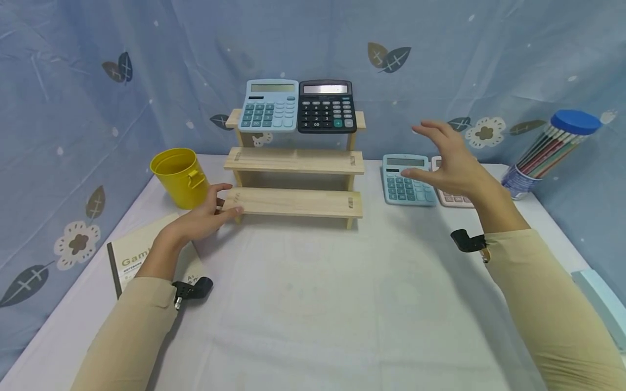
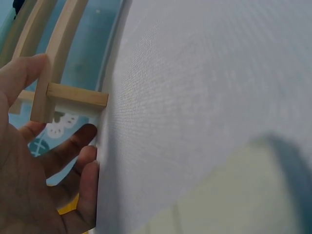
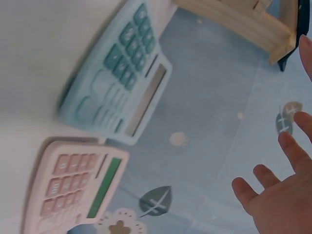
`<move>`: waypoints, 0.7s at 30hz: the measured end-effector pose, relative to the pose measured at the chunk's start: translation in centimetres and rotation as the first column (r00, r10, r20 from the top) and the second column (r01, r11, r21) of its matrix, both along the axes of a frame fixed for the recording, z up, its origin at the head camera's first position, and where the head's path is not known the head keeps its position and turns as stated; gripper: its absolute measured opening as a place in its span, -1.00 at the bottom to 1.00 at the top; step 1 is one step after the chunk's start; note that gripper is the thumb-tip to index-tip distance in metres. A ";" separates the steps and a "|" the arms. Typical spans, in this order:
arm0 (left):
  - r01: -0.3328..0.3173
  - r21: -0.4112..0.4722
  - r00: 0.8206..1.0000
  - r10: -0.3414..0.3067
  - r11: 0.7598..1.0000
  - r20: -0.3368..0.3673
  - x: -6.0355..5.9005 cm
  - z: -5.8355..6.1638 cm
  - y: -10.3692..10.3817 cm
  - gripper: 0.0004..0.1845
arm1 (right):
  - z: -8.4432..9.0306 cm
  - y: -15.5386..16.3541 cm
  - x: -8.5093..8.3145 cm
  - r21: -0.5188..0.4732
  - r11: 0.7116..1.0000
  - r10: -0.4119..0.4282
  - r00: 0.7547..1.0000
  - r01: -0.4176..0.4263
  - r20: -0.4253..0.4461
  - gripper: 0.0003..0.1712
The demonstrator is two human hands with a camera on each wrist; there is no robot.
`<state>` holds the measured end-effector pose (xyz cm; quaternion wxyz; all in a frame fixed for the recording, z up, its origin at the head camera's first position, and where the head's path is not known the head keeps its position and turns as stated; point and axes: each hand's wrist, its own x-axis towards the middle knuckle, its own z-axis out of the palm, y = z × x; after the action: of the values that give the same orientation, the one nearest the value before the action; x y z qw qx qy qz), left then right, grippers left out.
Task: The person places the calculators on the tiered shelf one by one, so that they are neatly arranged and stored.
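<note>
Calculators (image 1: 269,117) numbered four. Two of them, a light blue unit and a black calculator (image 1: 326,117), sat close side by side on the top shelf of a wooden rack (image 1: 293,160) at 12 o'clock on the counter (image 1: 313,288), faces turned toward the person, presumably so that keys and displays could be read. A second light blue calculator (image 1: 407,195) and a pink calculator (image 3: 70,185) lay face up at 2 o'clock, the pink on its neighbour's 3 o'clock side. Between 9 and 10 o'clock, the left hand (image 1: 202,217) gripped the rack's bottom shelf at its 9 o'clock end, thumb in front and forefinger behind, judged to be a steadying hold on a light frame. At 2 o'clock, the right hand (image 1: 452,160) was spread and held nothing, raised over the two lying calculators; its wide span appeared suited to a calculator's width. Further count: one rack with three shelves; one yellow bucket (image 1: 183,187) at 10 o'clock; one notebook (image 1: 134,258) at 9 o'clock; one blue-capped container (image 1: 518,182) tilted between 2 and 3 o'clock, its slim sticks overlapping too much to be numbered; and one pale blue box (image 1: 601,307), partly hidden, at 3 o'clock.
</note>
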<state>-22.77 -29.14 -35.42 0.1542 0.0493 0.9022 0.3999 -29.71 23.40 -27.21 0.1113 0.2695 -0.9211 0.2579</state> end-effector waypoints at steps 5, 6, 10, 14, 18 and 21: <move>0.000 0.006 1.000 0.000 1.000 -0.004 0.2 -0.1 -0.1 -0.02 | -0.9 1.1 0.0 -0.001 1.000 -0.012 1.000 0.012 0.006 0.07; -0.002 0.006 1.000 0.002 1.000 -0.005 0.2 -0.1 -0.1 -0.02 | -1.0 1.3 0.0 -0.004 1.000 -0.014 1.000 0.014 0.005 0.08; -0.006 -0.003 1.000 0.006 1.000 -0.010 0.2 -0.1 0.0 -0.01 | -1.6 2.3 0.0 -0.010 0.999 -0.031 0.999 0.031 -0.010 0.08; -0.005 -0.007 1.000 0.005 1.000 -0.010 0.2 -0.2 0.0 -0.02 | -2.2 3.3 -0.1 -0.014 0.999 -0.050 0.999 0.050 -0.009 0.08; -0.006 -0.005 1.000 0.005 1.000 -0.010 0.3 -0.2 0.1 -0.02 | -2.7 4.3 -0.2 -0.018 0.997 -0.075 0.997 0.075 -0.001 0.07; -0.007 -0.007 1.000 0.007 1.000 -0.005 0.3 0.0 0.1 -0.01 | -3.1 5.0 -0.2 -0.017 0.994 -0.108 0.994 0.108 0.026 0.08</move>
<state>-22.51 -29.02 -35.38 0.1506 0.0465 0.9040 0.3973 -29.95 28.37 -30.29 0.1158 0.2150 -0.9333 0.2633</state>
